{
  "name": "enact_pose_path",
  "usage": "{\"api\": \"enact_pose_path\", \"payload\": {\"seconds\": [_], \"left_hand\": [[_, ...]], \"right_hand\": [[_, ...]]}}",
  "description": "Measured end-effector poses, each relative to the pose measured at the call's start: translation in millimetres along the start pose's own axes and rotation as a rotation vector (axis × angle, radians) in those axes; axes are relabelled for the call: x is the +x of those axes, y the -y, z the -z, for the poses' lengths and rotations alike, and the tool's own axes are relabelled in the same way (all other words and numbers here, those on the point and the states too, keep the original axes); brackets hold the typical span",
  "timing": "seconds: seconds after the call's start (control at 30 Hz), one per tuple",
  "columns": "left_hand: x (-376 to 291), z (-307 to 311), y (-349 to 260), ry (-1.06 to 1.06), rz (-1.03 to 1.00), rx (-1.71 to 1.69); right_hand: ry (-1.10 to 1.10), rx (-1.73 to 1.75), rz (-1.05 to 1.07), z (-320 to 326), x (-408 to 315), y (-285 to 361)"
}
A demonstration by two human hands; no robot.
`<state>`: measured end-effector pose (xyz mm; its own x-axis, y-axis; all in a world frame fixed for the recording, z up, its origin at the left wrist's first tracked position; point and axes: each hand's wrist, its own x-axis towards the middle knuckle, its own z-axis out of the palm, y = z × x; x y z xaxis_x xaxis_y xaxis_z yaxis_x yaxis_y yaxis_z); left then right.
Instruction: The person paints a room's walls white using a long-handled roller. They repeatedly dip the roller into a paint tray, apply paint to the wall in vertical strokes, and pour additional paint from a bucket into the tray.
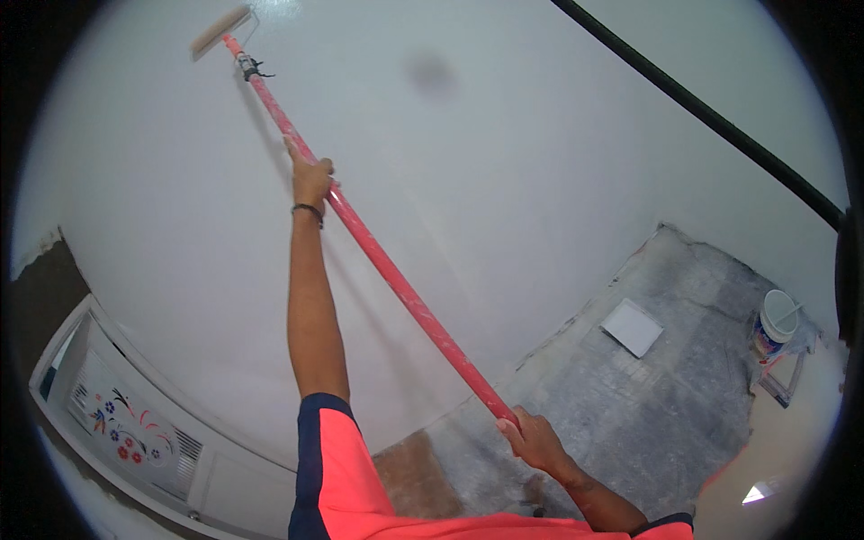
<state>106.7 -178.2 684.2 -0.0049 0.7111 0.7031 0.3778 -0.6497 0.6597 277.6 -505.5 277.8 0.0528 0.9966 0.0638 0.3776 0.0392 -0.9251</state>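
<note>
My left hand (pixel 310 177) is wrapped around the upper part of a red, paint-spattered extension pole (pixel 398 287). Lower down, near the pole's bottom end, my right hand (pixel 533 437) grips it too. A paint roller (pixel 221 32) with a pale cover is fixed to the far end of the pole. Dark ties or wire (pixel 250 67) bind the joint below the roller. The roller is at the white wall (pixel 472 189), high up and to the left; whether it presses on the surface I cannot tell. A shadow of the pole falls along the wall.
On the grey, stained floor (pixel 668 425) lies a white flat square (pixel 632 328). A paint bucket (pixel 779 317) with a stick in it stands at the right, beside a small frame (pixel 786 378). A white door (pixel 135 418) with painted flowers is lower left. A dark bar (pixel 702 108) crosses the upper right.
</note>
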Motion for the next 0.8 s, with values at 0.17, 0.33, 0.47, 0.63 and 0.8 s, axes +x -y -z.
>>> {"api": "enact_pose_path", "payload": {"seconds": [0.17, 0.33, 0.47, 0.63, 0.8], "left_hand": [[-134.9, -77.1, 64.9, -0.047, -0.088, 0.218], [-292.8, -103.6, 94.1, 0.122, 0.219, 0.038], [-279.3, -86.6, 84.8, 0.159, 0.141, 0.072], [-152.4, -33.6, 50.6, 0.209, 0.042, 0.103], [-145.3, 31.1, 15.8, 0.157, -0.085, -0.282]], "right_hand": [[-0.080, -0.216, -0.216, -28.7, -65.8, -118.9], [-0.087, -0.317, -0.264, -60.2, -172.4, -207.0], [-0.159, -0.079, -0.156, -63.7, -187.9, -173.7], [-0.082, -0.033, -0.132, -65.9, -97.5, -89.6], [-0.164, -0.017, 0.085, -70.1, -10.2, 8.8]]}}
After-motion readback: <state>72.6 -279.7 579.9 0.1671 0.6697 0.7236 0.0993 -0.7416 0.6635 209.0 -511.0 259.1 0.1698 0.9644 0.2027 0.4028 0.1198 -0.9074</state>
